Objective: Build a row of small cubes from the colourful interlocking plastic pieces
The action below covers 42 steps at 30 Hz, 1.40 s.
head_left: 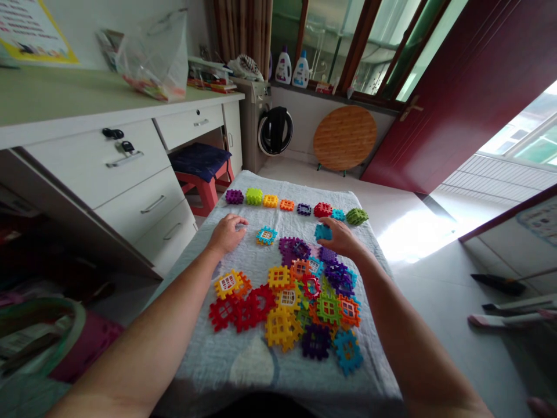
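- Blue toothed block (pixel 322 232): located near the far right of the cloth; held between thumb and fingertips of the right hand.
- Right hand (pixel 344 237): narrowly parted, its grip closed about the block just named; placed above the loose pile's far edge.
- Left hand (pixel 227 234): partly open, fingers loosely curled, nothing seen held; placed at the cloth's left side.
- White-windowed block (pixel 266 235), blue-edged: laid between the hands, nearer the left, apart from both.
- Row along the far edge, listed left to right: purple block (pixel 234 197), lime block (pixel 254 196), yellow block (pixel 270 201), orange block (pixel 286 205), dark frame block (pixel 304 213), red block (pixel 322 209), light-blue block (pixel 338 215), dark-green block (pixel 357 216).
- Loose pile (pixel 285 299), mixed colours: spread between the forearms, pieces overlapped; red pieces (pixel 248 310) grouped at left, several pieces fitted with white windows.
- Grey-blue cloth (pixel 209 363): draped over the work surface.
- Stool (pixel 209 188), pink, dark-cushioned: placed beside the white desk (pixel 108 168), on which a plastic bag (pixel 156 61) is set.
- Washing machine (pixel 252 125): stood beyond, door open.
- Round wooden tabletop (pixel 345 137): leaned against the wall, near the red door (pixel 439 87).
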Available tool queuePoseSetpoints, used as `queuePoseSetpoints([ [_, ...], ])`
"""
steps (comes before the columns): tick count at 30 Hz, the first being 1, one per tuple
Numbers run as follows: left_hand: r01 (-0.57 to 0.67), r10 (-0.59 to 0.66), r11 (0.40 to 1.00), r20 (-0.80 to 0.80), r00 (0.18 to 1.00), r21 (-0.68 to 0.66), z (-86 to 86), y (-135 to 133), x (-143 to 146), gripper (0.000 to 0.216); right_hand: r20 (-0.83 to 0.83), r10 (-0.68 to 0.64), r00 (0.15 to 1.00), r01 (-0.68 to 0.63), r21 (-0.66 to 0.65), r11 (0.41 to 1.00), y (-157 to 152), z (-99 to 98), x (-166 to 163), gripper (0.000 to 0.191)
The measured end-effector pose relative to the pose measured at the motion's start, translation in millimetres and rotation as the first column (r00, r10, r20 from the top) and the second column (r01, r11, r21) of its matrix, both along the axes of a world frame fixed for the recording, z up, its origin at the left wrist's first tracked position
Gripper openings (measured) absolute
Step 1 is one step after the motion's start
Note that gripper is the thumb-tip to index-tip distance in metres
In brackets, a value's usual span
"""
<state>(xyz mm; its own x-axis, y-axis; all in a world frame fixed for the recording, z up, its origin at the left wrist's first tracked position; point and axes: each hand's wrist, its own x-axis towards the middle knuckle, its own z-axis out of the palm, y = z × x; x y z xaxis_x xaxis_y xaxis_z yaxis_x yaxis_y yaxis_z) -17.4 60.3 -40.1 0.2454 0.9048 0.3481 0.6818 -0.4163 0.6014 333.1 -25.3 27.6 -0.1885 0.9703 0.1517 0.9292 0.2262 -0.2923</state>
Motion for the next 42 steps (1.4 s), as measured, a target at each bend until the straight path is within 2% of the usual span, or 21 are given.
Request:
queuePoseSetpoints([
  [5,0.0,0.0,1.0,-0.006,1.0,0.004,0.4,0,0,0.025,0.051,-0.035,0.998,0.038,-0.061,0.997,21,-23.8,-9,0.062],
  [8,-0.003,0.003,1.0,-0.013,1.0,0.014,1.6,-1,0,0.024,0.106,-0.031,0.994,0.044,-0.122,0.992,22,-28.7,-7,0.063],
  [15,-0.004,0.004,1.0,-0.012,1.0,0.013,2.9,-2,1,0.023,0.233,-0.017,0.972,0.057,-0.166,0.985,27,-10.4,-8,0.07],
  [21,-0.006,0.006,1.0,-0.005,1.0,0.004,1.9,-1,1,0.022,0.377,0.023,0.926,0.089,-0.276,0.957,39,2.2,-22,0.056],
  [29,-0.002,0.002,1.0,-0.005,1.0,-0.001,0.3,0,0,0.023,0.394,-0.033,0.919,0.14,-0.248,0.958,37,2.4,-26,0.054],
  [32,-0.001,0.001,1.0,-0.008,1.0,-0.012,2.3,-2,1,0.023,0.388,-0.008,0.921,0.113,-0.249,0.962,34,4.7,-25,0.052],
  [36,0.005,-0.005,1.0,0.0,1.0,-0.013,2.1,-2,0,0.024,0.363,-0.049,0.931,0.119,-0.173,0.978,38,15.4,-3,0.05],
  [42,0.002,-0.002,1.0,0.003,1.0,-0.015,2.0,-2,0,0.023,0.373,-0.188,0.909,0.234,-0.082,0.969,65,34.9,66,0.059],
])
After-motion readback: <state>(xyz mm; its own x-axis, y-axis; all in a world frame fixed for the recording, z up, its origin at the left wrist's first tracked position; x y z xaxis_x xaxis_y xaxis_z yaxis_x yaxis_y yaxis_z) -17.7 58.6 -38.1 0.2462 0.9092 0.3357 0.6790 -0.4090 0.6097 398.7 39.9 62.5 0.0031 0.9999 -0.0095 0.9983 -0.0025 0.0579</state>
